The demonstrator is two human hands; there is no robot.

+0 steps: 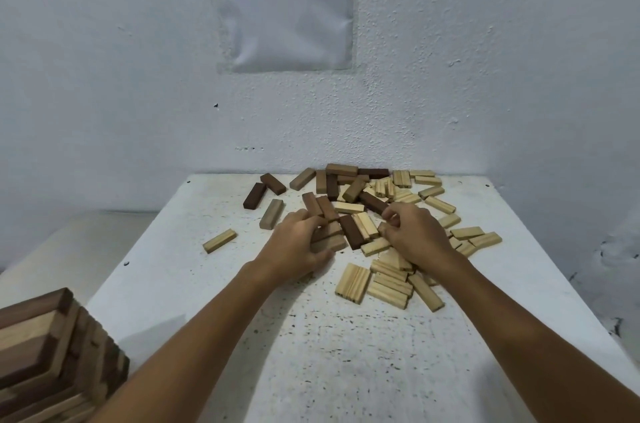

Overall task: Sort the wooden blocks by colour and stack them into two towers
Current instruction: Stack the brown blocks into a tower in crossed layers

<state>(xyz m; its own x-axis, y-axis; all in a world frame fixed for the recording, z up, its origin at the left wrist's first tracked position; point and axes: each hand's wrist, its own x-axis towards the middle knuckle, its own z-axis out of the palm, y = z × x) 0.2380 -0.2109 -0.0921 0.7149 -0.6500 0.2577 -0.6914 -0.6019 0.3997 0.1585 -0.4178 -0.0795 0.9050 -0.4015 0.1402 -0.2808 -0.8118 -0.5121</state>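
Note:
A loose pile of wooden blocks (367,194) covers the far half of the white table (242,318): several dark brown ones mostly at the back left, several pale ones to the right and front. My left hand (298,246) grips a few mid-brown blocks (329,239) lying side by side near the pile's middle. My right hand (415,235) curls its fingers round a small pale block (382,228) in the pile. A tower of brown blocks (52,353) stands at the near left corner.
A single pale block (219,240) lies apart on the left. Two dark blocks (263,190) lie at the back left. The table ends against a white wall (104,76) with a printed sheet (284,3) taped on it.

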